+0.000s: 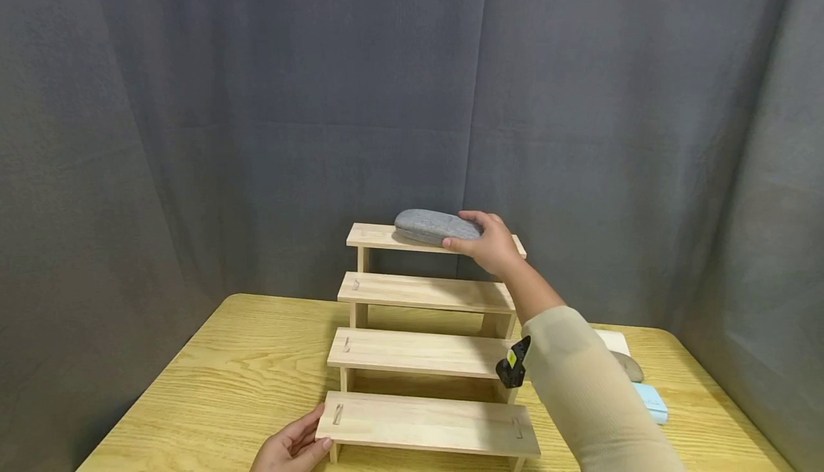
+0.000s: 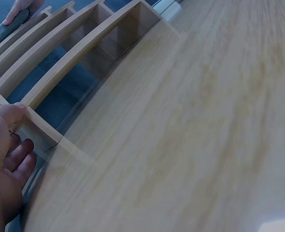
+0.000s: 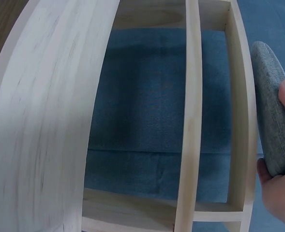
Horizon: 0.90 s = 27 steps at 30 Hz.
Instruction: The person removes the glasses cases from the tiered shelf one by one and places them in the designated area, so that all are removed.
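A grey fabric glasses case [image 1: 430,226] lies lengthwise at the top step of a wooden four-step display stand [image 1: 425,422]. My right hand [image 1: 486,243] grips the case by its right end, thumb on the near side and fingers over the far side. In the right wrist view the glasses case [image 3: 273,111] shows right beside the top board's edge. Down at the front, my left hand [image 1: 292,445] holds the left end of the lowest step, with the thumb at its front corner. The left wrist view shows that thumb [image 2: 11,113] against the board's end.
Right of the stand, partly behind my right sleeve [image 1: 592,386], lie a light blue case [image 1: 653,402], a grey-brown rounded item [image 1: 629,367] and a white item [image 1: 614,342]. The yellow wood-grain table [image 1: 257,357] ends at grey curtains [image 1: 360,100] behind and at both sides.
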Available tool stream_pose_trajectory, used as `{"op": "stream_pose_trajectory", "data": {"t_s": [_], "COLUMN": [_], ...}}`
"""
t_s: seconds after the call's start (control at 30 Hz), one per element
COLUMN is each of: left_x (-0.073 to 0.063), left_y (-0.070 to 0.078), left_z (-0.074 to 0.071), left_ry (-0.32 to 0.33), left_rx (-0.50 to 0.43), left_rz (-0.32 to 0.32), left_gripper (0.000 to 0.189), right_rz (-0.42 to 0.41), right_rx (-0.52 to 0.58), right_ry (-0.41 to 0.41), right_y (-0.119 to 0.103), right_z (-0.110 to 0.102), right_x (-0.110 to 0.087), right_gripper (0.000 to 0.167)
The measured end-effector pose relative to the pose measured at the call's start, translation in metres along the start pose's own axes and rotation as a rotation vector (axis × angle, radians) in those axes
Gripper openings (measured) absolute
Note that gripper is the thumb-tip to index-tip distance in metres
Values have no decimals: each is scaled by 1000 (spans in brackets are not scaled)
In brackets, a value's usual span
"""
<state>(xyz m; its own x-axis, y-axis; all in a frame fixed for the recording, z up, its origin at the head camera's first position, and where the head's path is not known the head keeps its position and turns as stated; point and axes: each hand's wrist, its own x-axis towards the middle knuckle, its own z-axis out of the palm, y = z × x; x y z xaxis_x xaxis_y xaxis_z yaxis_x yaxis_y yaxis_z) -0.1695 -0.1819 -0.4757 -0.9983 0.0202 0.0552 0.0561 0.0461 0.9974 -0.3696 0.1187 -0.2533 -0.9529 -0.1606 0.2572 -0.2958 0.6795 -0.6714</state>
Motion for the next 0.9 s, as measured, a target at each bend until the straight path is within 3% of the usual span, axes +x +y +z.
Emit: {"op": "stream_pose_trajectory", "data": {"t_s": [0.3, 0.9], "left_x": [0, 2], "left_y": [1, 3], "left_z": [0, 0], "left_ry": [23, 96], "left_rx": [29, 106], "left_rz": [1, -37], "left_gripper": [71, 61], "right_rz": [21, -3], "right_rx": [66, 53], "right_ry": [9, 38], "right_y": [1, 15], "right_z": [-15, -43], "right_x": [-8, -34], "right_gripper": [76, 77]}}
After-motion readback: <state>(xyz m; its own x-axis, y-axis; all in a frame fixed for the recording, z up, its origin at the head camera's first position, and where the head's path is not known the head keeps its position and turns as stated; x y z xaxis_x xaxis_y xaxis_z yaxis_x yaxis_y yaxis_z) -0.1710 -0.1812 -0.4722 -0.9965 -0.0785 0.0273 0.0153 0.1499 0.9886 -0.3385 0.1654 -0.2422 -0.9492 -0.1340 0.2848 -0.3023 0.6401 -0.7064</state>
